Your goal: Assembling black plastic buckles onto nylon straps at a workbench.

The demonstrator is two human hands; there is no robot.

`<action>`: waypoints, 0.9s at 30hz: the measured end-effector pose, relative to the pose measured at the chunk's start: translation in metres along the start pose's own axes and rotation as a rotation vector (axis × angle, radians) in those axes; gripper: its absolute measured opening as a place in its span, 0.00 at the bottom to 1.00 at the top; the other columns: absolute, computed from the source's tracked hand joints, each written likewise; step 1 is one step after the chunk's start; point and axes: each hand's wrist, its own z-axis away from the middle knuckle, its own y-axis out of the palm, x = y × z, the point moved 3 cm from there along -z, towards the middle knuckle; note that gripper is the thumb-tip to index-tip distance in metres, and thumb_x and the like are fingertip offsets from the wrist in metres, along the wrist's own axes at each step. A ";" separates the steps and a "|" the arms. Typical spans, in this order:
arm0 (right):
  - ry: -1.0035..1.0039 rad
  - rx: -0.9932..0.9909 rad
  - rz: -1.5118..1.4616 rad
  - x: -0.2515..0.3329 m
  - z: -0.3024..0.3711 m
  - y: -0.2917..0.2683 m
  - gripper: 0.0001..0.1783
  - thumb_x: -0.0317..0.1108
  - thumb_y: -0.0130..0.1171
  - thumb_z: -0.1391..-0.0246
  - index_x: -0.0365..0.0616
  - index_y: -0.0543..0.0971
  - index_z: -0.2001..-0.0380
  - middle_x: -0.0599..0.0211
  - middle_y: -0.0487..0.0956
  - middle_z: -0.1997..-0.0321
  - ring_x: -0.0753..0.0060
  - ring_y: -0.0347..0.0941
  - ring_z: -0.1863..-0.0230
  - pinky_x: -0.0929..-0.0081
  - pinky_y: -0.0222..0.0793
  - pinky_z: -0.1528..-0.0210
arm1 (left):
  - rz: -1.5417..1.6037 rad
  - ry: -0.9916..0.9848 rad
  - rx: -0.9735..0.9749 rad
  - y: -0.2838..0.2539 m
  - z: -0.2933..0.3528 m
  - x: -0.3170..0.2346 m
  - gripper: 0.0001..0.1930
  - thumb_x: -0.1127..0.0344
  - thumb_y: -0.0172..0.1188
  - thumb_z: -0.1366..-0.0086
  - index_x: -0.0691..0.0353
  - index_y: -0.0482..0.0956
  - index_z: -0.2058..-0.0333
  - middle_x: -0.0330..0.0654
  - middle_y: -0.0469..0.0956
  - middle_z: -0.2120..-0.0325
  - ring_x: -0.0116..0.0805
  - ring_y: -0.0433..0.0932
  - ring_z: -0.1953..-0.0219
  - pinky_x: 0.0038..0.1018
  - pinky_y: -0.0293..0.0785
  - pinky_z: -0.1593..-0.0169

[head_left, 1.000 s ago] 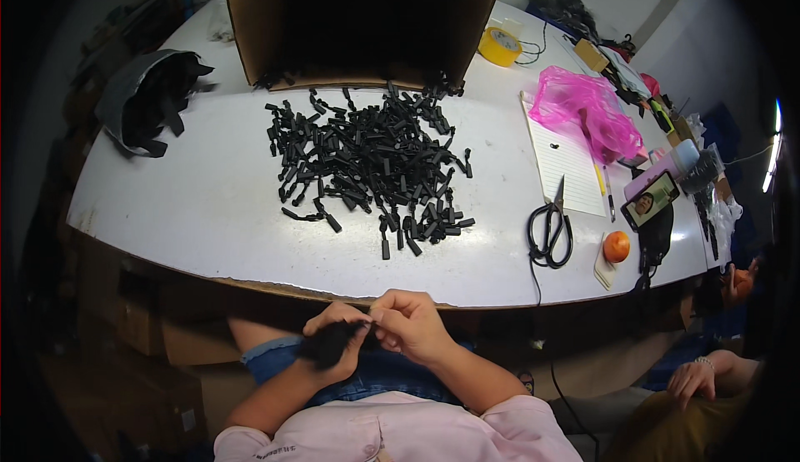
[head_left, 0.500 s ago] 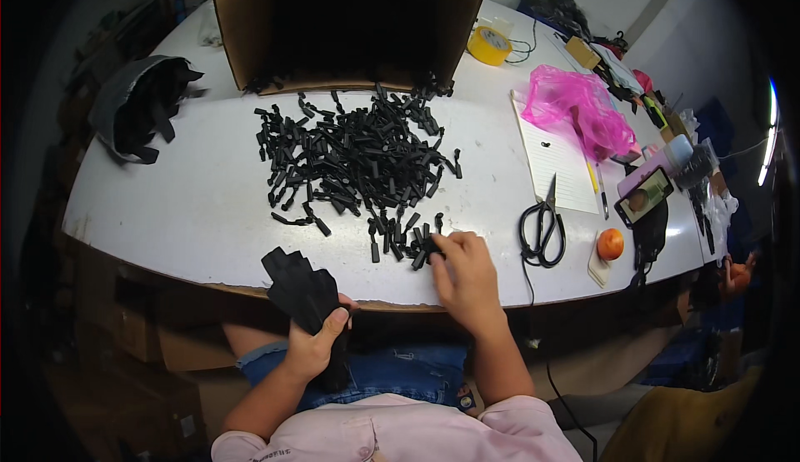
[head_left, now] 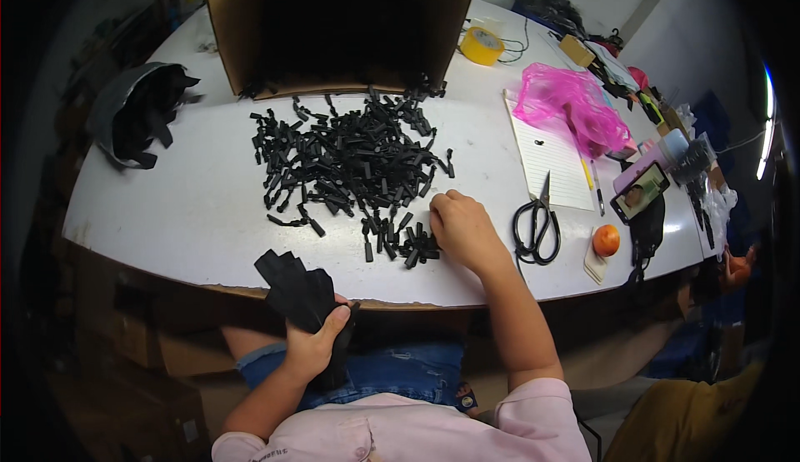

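Observation:
My left hand [head_left: 313, 347], in front of the table's near edge, is closed round a fanned bundle of black fabric strips [head_left: 298, 294]. The strips' wide ends spread toward the table, and the rest hangs down over my lap. On the white tabletop lies a heap of small black plastic pieces [head_left: 354, 154], each with a short stem. A smaller cluster of these pieces [head_left: 419, 249] sits nearer to me. Just right of that cluster, my right hand [head_left: 465, 230] is over the table with its fingers curled in. What its fingertips hold, if anything, is hidden.
Behind the heap, a cardboard box [head_left: 223, 41] lies with its opening toward me. A grey bag with black strips [head_left: 125, 112] stands at left. To the right are scissors [head_left: 536, 233], a notepad [head_left: 542, 166], a pink plastic bag [head_left: 571, 108], an orange fruit [head_left: 606, 240], a phone [head_left: 642, 194] and yellow tape [head_left: 481, 46].
My right hand has moved up and slightly right from the small cluster, its fingers now curled. My left hand keeps its hold on the strips. The whole view has shifted slightly.

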 end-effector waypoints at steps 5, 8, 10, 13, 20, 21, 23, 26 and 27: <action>0.125 -0.299 -0.223 -0.009 0.009 -0.017 0.05 0.27 0.52 0.60 0.35 0.71 0.82 0.59 0.71 0.85 0.69 0.69 0.85 0.75 0.64 0.80 | 0.177 -0.094 0.043 0.004 -0.002 -0.002 0.06 0.72 0.53 0.46 0.66 0.72 0.69 0.39 0.72 0.73 0.23 0.71 0.72 0.19 0.67 0.68; 0.202 -0.380 -0.418 0.002 0.026 -0.019 0.05 0.26 0.55 0.60 0.36 0.72 0.78 0.63 0.73 0.83 0.76 0.69 0.86 0.80 0.65 0.82 | 0.161 -0.101 0.045 0.001 -0.004 0.002 0.05 0.72 0.54 0.47 0.66 0.72 0.70 0.38 0.72 0.73 0.23 0.71 0.71 0.18 0.67 0.66; 0.264 -0.336 -0.761 0.015 0.038 -0.009 0.04 0.25 0.55 0.59 0.37 0.72 0.78 0.67 0.72 0.83 0.81 0.68 0.85 0.83 0.64 0.82 | 0.136 -0.091 0.059 0.002 -0.005 0.002 0.06 0.72 0.55 0.47 0.66 0.73 0.70 0.38 0.73 0.73 0.23 0.71 0.71 0.18 0.67 0.65; 0.292 -0.149 -1.226 0.047 0.055 0.011 0.03 0.23 0.53 0.57 0.35 0.72 0.75 0.66 0.73 0.80 0.80 0.68 0.83 0.86 0.66 0.80 | 0.087 -0.081 0.047 0.002 -0.004 0.000 0.07 0.72 0.57 0.48 0.66 0.73 0.70 0.37 0.72 0.74 0.23 0.70 0.71 0.18 0.67 0.65; -0.187 -0.287 -0.894 0.089 0.073 0.024 0.05 0.22 0.58 0.63 0.38 0.73 0.78 0.64 0.74 0.77 0.73 0.70 0.78 0.82 0.65 0.77 | 0.082 -0.007 0.066 0.007 -0.003 -0.004 0.06 0.74 0.57 0.49 0.66 0.73 0.70 0.37 0.73 0.74 0.22 0.70 0.71 0.18 0.67 0.65; -0.283 -0.328 -0.823 0.091 0.074 0.024 0.06 0.21 0.59 0.64 0.39 0.73 0.78 0.63 0.74 0.77 0.69 0.70 0.78 0.80 0.65 0.76 | 0.073 0.024 0.067 0.007 -0.003 -0.003 0.06 0.74 0.56 0.49 0.66 0.73 0.70 0.37 0.73 0.74 0.22 0.70 0.71 0.18 0.67 0.66; -0.263 -0.322 -0.835 0.092 0.075 0.025 0.07 0.21 0.59 0.66 0.39 0.73 0.79 0.63 0.73 0.77 0.64 0.69 0.77 0.77 0.64 0.76 | 0.066 0.025 0.053 0.006 -0.002 -0.001 0.05 0.75 0.56 0.49 0.66 0.73 0.71 0.37 0.73 0.74 0.22 0.71 0.71 0.17 0.67 0.66; -0.247 -0.310 -0.847 0.091 0.078 0.028 0.06 0.21 0.59 0.64 0.38 0.73 0.78 0.63 0.73 0.77 0.68 0.70 0.77 0.80 0.65 0.76 | 0.040 0.039 0.024 0.007 0.001 0.002 0.05 0.75 0.56 0.49 0.66 0.73 0.71 0.37 0.73 0.75 0.22 0.71 0.71 0.18 0.67 0.66; -0.194 -0.273 -0.909 0.090 0.079 0.030 0.06 0.21 0.58 0.63 0.37 0.73 0.78 0.63 0.74 0.77 0.70 0.70 0.77 0.81 0.65 0.76 | 0.020 0.052 0.006 0.007 0.001 0.002 0.04 0.75 0.56 0.49 0.66 0.73 0.72 0.37 0.73 0.75 0.23 0.71 0.71 0.18 0.68 0.66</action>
